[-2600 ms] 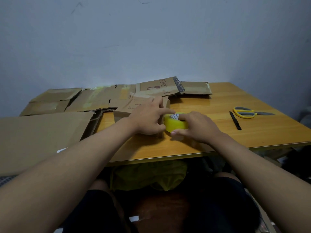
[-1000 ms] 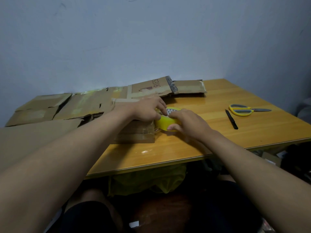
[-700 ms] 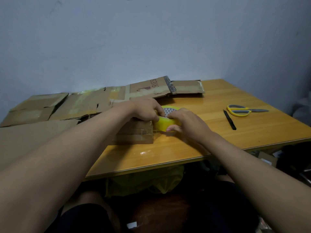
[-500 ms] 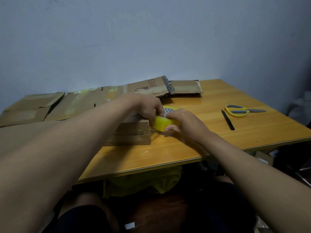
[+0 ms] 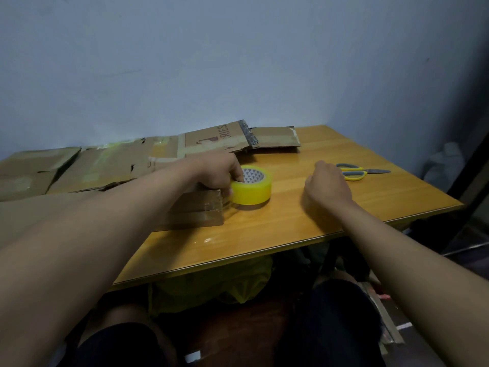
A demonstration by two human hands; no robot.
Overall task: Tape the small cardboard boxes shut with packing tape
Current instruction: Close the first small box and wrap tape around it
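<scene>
1. Head view, the only one: left hand (image 5: 221, 173) sits on the small cardboard box (image 5: 195, 207), fingers curled down over the box's right end, fingertips at or inside the near rim of the yellow tape roll (image 5: 251, 188). Looks like it pins the tape end or roll against the box; exact contact is hidden.
2. Tape roll lies flat on the table (image 5: 291, 221), core up, touching or just beside the box's right end.
3. Right hand (image 5: 326, 188) is in the air, well right of the roll, holding nothing, fingers loosely curled, knuckles pointing toward the scissors (image 5: 354, 172).
4. Key relation: the scissors lie just beyond the right fingers, far-right, long axis running left-right, blades pointing away right, handles nearest the hand. Right hand is much nearer than the left.
5. Judgement: next step is probably cutting the tape; the right hand goes for the handles while the left holds the tape taut.
6. Flattened cardboard (image 5: 105, 165) lies along the back wall.
</scene>
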